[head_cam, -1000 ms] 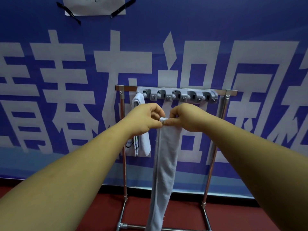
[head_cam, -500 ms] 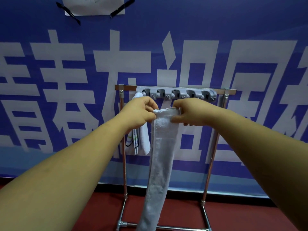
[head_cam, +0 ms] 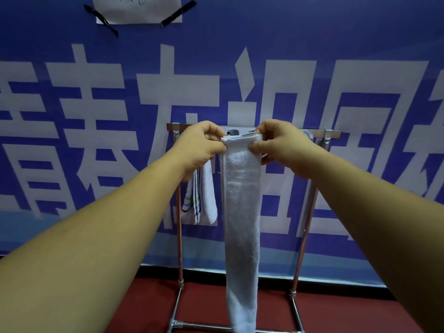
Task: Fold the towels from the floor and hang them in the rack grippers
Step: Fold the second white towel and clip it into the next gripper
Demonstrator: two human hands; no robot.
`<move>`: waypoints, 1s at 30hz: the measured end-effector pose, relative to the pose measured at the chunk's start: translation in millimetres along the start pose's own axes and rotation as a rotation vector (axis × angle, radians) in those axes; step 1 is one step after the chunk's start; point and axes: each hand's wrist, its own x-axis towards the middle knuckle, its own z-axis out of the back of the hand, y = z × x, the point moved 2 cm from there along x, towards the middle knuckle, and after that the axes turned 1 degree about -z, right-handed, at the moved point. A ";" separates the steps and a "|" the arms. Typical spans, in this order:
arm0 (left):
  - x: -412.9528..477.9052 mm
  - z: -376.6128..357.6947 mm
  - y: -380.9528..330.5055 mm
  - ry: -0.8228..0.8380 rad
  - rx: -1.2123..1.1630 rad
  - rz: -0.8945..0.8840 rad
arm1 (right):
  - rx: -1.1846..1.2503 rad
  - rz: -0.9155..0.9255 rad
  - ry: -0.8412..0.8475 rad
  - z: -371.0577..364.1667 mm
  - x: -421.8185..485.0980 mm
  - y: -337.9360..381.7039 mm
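A long white towel (head_cam: 241, 212), folded into a narrow strip, hangs straight down in front of the metal rack (head_cam: 310, 212). My left hand (head_cam: 201, 145) pinches its top left corner and my right hand (head_cam: 281, 145) pinches its top right corner. The top edge is held level with the rack's top bar, where the grey gripper strip (head_cam: 231, 132) is mostly hidden behind my hands. A second folded white towel with thin stripes (head_cam: 201, 200) hangs from the rack's left end, partly behind my left wrist.
A blue banner with large white characters (head_cam: 96, 116) covers the wall behind the rack. A taped sheet of paper (head_cam: 137, 10) is fixed high on it. The floor (head_cam: 204, 301) is dark red, with the rack's base bar (head_cam: 204, 326) near the bottom.
Both hands have risen with the towel from below the gripper strip up to the top bar. The towel's top edge, bunched between my fingers before, is now spread wide.
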 end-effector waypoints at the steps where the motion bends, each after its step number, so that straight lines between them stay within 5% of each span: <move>1: 0.4 -0.8 0.3 -0.007 -0.035 0.006 | 0.032 0.002 -0.005 0.5 0.2 0.9; 8: -4.6 -15.8 14.0 0.088 -0.425 0.155 | 0.190 -0.027 -0.044 -1.7 3.8 2.8; 15: -15.8 -32.8 31.0 0.221 -0.314 0.207 | 0.310 -0.029 -0.107 1.8 7.0 7.5; 23: -25.0 -47.0 33.8 0.309 -0.586 0.307 | 0.303 -0.034 -0.212 1.1 10.9 11.7; 30: -27.0 -45.8 33.2 0.394 -0.447 0.345 | 0.309 -0.102 -0.320 9.0 21.6 1.0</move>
